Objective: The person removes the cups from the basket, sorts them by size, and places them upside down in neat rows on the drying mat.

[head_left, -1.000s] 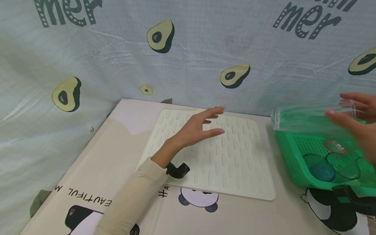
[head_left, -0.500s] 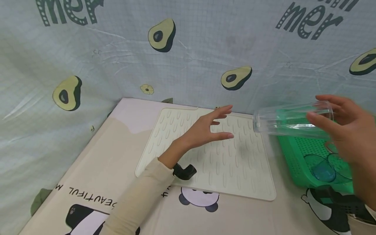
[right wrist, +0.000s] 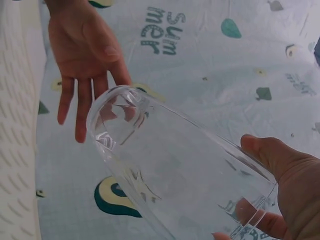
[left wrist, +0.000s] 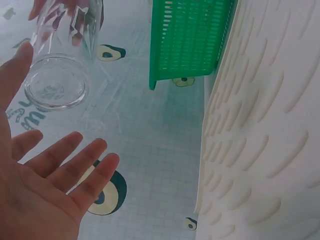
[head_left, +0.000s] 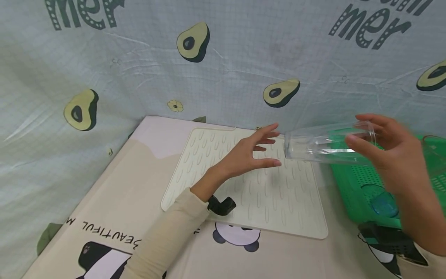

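A tall clear drinking glass (head_left: 320, 145) lies sideways in the air, its thick base toward the left. My right hand (head_left: 393, 151) grips it near the rim, thumb on one side and fingers on the other, as the right wrist view shows. Just left of the base, my left hand (head_left: 245, 153) is spread with thumb and fingers apart, holding nothing. In the left wrist view the glass (left wrist: 57, 82) hangs beyond the left fingertips, with a small gap that is hard to judge. Beneath both hands lies a cream ridged drying mat (head_left: 278, 201).
A green perforated basket (head_left: 343, 193) stands right of the mat, partly hidden by the right arm. Inside it is a blue-tinted glass (head_left: 385, 203), with another clear rim at the right. A curtain (head_left: 230, 58) with avocado prints hangs behind the table.
My right hand has carried the glass leftward from above the basket to over the mat's right edge. My left hand has shifted slightly right toward it, still spread.
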### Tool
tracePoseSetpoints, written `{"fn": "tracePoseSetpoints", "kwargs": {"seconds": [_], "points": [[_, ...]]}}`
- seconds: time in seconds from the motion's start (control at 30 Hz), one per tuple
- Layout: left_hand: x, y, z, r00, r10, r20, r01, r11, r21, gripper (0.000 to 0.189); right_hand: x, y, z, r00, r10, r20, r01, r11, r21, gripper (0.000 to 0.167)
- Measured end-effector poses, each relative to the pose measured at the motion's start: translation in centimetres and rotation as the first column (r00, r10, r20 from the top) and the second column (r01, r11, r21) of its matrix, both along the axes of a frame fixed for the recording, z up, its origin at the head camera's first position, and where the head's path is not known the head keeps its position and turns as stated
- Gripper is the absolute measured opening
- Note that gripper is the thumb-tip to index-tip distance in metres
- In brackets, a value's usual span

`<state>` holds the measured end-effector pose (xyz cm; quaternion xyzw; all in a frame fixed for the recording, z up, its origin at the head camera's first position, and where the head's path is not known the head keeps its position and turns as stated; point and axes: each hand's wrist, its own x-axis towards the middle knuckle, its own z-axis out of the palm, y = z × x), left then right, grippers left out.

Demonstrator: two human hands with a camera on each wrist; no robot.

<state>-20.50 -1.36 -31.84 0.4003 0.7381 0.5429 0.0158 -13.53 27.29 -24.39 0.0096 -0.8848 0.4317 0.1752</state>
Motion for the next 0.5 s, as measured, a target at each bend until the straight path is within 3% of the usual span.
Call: {"fn": "tracePoseSetpoints", "kwargs": {"seconds": [0.17,0.5], "points": [[-0.1,0.0,0.1,0.999,0.025,-0.035,-0.024,0.999,0.029,0.073,-0.4,-0.5,-0.2,0.999,0.038,-0.004,-0.038,0.999,-0.021,0.052],[0.0,0.2,0.1,0.999,0.050,-0.008,-0.050,0.998,0.035,0.075,-0.6,-1.4,-0.7,0.994,0.100,0.032,-0.097,0.992,-0.083,0.051]]}}
